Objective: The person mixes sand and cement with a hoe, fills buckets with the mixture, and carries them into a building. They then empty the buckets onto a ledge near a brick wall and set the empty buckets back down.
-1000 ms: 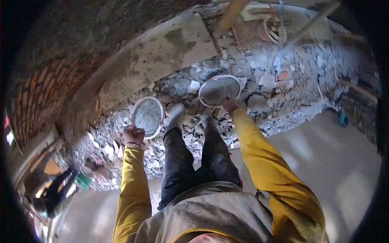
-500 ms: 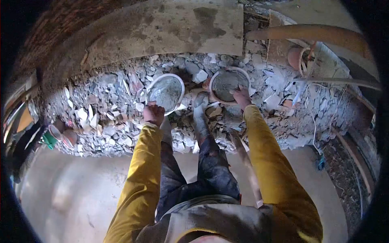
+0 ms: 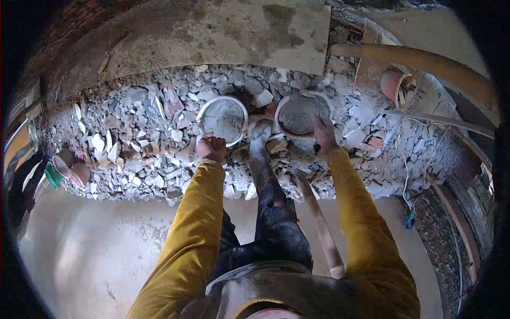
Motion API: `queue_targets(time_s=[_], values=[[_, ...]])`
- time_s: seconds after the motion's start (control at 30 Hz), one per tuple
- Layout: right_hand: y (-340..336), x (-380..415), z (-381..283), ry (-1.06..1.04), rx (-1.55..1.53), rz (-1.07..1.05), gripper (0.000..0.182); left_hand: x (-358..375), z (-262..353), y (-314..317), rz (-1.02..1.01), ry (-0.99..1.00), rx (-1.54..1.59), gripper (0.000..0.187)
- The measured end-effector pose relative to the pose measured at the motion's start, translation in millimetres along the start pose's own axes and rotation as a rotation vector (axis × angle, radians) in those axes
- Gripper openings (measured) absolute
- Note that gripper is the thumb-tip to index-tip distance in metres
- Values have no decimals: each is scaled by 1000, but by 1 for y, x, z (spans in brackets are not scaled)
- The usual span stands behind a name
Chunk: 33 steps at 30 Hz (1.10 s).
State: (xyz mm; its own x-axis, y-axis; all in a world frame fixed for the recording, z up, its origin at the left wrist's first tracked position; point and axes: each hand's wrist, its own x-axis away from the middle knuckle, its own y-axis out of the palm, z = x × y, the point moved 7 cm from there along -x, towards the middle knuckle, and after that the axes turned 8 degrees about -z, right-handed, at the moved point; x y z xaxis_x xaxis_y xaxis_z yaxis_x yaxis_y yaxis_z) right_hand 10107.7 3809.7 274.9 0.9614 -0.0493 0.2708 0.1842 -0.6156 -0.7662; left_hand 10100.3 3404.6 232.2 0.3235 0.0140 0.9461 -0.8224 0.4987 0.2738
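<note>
Two round buckets with pale rims stand side by side over the rubble, both holding grey, wet-looking mortar. My left hand (image 3: 212, 148) is closed in a fist at the near edge of the left bucket (image 3: 246, 118); the handle itself is hidden. Over the near right side of the right bucket (image 3: 283, 129), my right hand (image 3: 324, 133) has its fingers curled at the rim, slightly blurred. Between the buckets rests my dusty foot (image 3: 261, 129). My other foot is hidden behind my left arm.
Broken rubble (image 3: 138, 143) forms a wide uneven band. A wooden handle (image 3: 321, 226) lies beside my leg. Beyond is a stained flat board (image 3: 212, 40). At right are a curved beam (image 3: 419, 58), a reddish pot (image 3: 391, 84) and loose wire (image 3: 406, 181). Smooth floor (image 3: 101, 239) lies behind me.
My view has shifted slightly. My left hand and the left bucket sit a little farther right. One lower leg, visible before, is now mostly behind my left arm; more of the wooden handle shows.
</note>
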Motion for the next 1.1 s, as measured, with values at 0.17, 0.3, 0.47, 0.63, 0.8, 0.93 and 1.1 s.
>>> queue_targets(time_s=[0.17, 0.3, 0.47, 0.63, 0.8, 0.93, 1.1], values=[[-20, 35, -38, 405, -407, -170, 42, 10, -3, 6, -22, -14, -38, 40], [-27, 42, -46, 298, -296, -293, 45, -3, -3, -3, -69, -32, 7, 40], [-13, 19, -27, 222, 23, -512, 47, 0, -1, 4, 32, 16, -40, 37], [-28, 10, -25, 249, -28, -559, 54, -5, -2, -6, 56, -3, -26, 34], [-31, 17, -6, 240, -73, -661, 52, -1, 1, 0, -189, 30, -75, 22], [-36, 25, -23, 113, 58, -524, 50, -8, -2, -19, 74, 49, -49, 23], [-31, 20, -23, 109, -6, -533, 42, -4, -2, -7, -2, 16, -53, 24]])
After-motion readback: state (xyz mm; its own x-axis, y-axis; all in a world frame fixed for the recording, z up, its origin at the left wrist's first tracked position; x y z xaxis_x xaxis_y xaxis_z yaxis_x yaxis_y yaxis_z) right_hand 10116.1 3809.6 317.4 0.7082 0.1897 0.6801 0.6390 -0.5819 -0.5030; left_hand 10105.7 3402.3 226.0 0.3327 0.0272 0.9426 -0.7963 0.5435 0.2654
